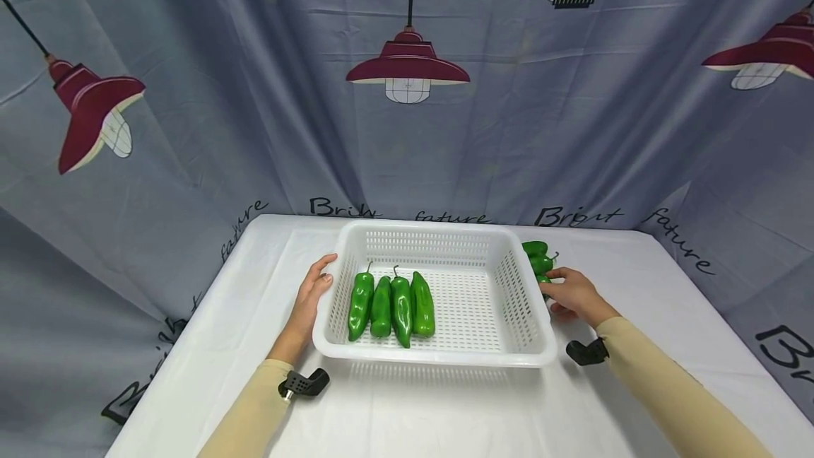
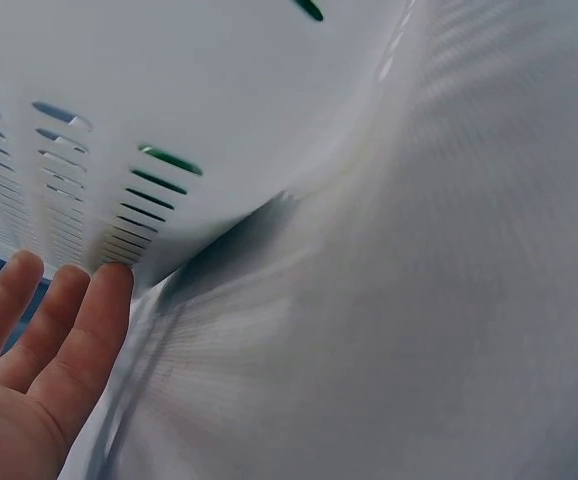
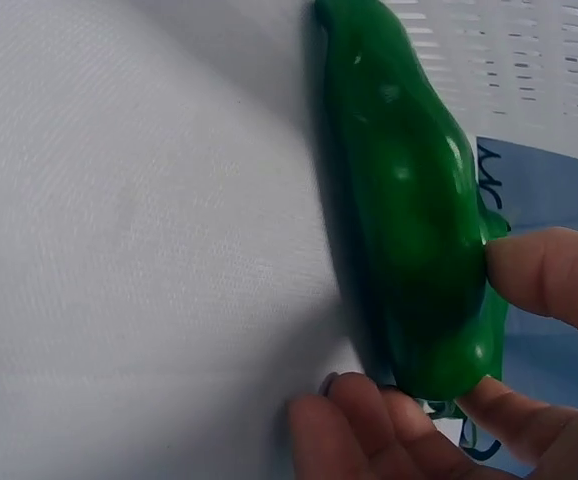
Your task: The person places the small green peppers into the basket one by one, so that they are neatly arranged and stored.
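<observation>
A white plastic basket point(image 1: 439, 357) with slotted walls sits on the table, and several green peppers point(image 1: 402, 306) lie side by side in its left half. My left hand point(image 1: 308, 308) rests its fairly straight fingers against the basket's left wall; the left wrist view shows the fingertips point(image 2: 114, 285) at the slots. Beyond the right wall, my right hand point(image 1: 577, 295) grips a green pepper point(image 3: 404, 200) near one end, with the thumb on its side and fingers around the tip. That pepper lies along the table. More green peppers point(image 1: 535, 249) lie just past this hand, partly hidden by the basket.
A white cloth covers the table point(image 1: 432, 408). Grey-blue curtain point(image 1: 286, 126) with printed lamps and lettering hangs behind and at both sides. Each wrist carries a black camera mount point(image 1: 586, 352). The right half of the basket's slotted floor shows bare.
</observation>
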Tool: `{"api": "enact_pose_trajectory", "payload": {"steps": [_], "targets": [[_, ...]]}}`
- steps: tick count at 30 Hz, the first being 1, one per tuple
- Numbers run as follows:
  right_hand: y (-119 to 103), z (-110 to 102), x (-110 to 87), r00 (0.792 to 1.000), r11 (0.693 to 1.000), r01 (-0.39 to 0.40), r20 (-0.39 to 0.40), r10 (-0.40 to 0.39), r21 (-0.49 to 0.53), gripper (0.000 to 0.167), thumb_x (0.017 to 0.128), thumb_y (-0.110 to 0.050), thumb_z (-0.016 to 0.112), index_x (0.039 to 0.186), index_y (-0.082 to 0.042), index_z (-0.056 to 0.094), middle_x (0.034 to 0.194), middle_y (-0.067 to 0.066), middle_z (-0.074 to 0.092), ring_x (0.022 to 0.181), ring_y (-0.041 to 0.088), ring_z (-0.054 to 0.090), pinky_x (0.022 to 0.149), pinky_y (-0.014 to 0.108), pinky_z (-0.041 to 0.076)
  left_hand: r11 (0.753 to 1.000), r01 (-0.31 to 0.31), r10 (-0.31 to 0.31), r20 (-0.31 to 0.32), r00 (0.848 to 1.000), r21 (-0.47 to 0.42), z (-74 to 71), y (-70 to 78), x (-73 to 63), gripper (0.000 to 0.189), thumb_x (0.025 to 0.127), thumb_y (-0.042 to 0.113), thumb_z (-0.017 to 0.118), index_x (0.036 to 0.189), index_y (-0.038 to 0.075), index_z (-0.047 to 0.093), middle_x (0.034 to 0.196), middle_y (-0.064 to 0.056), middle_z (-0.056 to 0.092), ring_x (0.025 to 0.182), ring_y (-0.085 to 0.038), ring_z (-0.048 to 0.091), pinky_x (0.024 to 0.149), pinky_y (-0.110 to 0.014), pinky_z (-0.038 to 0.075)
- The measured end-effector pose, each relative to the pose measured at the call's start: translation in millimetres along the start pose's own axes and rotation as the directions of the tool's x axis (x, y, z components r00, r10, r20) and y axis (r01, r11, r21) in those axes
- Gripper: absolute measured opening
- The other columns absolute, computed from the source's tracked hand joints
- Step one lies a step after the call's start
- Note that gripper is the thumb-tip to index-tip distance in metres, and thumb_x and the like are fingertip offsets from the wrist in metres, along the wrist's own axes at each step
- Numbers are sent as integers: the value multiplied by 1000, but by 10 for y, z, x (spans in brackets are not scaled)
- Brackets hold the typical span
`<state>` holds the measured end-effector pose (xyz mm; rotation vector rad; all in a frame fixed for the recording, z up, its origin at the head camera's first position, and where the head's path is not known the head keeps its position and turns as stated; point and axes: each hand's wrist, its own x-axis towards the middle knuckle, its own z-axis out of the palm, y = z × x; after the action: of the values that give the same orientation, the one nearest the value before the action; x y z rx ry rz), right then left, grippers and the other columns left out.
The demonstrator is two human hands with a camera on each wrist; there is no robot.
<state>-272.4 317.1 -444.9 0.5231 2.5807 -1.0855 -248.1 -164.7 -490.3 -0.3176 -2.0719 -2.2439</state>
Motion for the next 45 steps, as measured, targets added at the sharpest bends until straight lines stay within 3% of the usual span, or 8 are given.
{"api": "enact_pose_trajectory", "payload": {"steps": [8, 15, 28, 31, 35, 41, 45], "targets": [[24, -49, -40, 1000, 999, 8, 5, -8, 41, 76, 90, -27, 60, 153, 2, 29, 118, 25, 53, 77, 22, 61, 64, 33, 58, 1000, -3, 3, 2, 1000, -16, -3, -18, 5, 47, 106, 18, 36, 151, 8, 36, 125, -4, 53, 100, -9, 64, 83, -27, 59], [99, -98, -41, 1000, 997, 25, 17, -26, 66, 72, 96, -27, 58, 155, 1, 28, 135, 31, 50, 82, 21, 64, 67, 34, 59, 1000, 6, -6, 4, 1000, -11, -13, -9, 5, 47, 105, 18, 36, 152, 8, 35, 123, -1, 55, 100, -9, 65, 84, -27, 60], [240, -216, 63, 999, 989, 47, -4, -47, 140, 64, 102, -17, 51, 159, -2, 26, 142, 31, 42, 89, 20, 61, 71, 33, 61, 1000, 3, -3, 4, 1000, 0, -13, -16, 2, 48, 105, 19, 37, 152, 9, 35, 122, -2, 56, 99, -10, 65, 83, -27, 60], [242, -209, 74, 999, 991, 53, -18, -51, 127, 71, 102, -24, 53, 161, -2, 20, 143, 32, 41, 91, 22, 60, 71, 32, 61, 1000, 6, -6, 2, 1000, -2, -11, -23, 3, 48, 105, 19, 37, 152, 8, 35, 122, -1, 56, 99, -10, 65, 83, -27, 60], [238, -189, 69, 999, 996, 46, -31, -43, 80, 93, 97, -39, 63, 161, 1, 10, 138, 33, 43, 94, 26, 60, 69, 32, 61, 1000, 3, -3, 9, 1000, -4, -8, -19, 3, 48, 105, 19, 37, 152, 8, 35, 121, -1, 56, 99, -10, 65, 83, -27, 60], [176, -120, 72, 999, 999, 35, -40, -35, 12, 101, 92, -46, 68, 160, 3, 12, 108, 22, 56, 82, 22, 59, 65, 31, 58, 1000, -1, 1, 6, 1000, 5, -13, 1, 5, 48, 106, 19, 36, 152, 10, 35, 122, -1, 57, 100, -9, 65, 82, -26, 60], [138, -73, 87, 999, 1000, 24, -44, -23, 15, 95, 93, -38, 68, 159, 3, 14, 128, 31, 49, 89, 27, 62, 65, 34, 60, 1000, 3, -3, 11, 1000, 11, -15, -7, 4, 47, 106, 19, 36, 153, 10, 34, 122, 0, 56, 100, -9, 65, 83, -26, 59]]}}
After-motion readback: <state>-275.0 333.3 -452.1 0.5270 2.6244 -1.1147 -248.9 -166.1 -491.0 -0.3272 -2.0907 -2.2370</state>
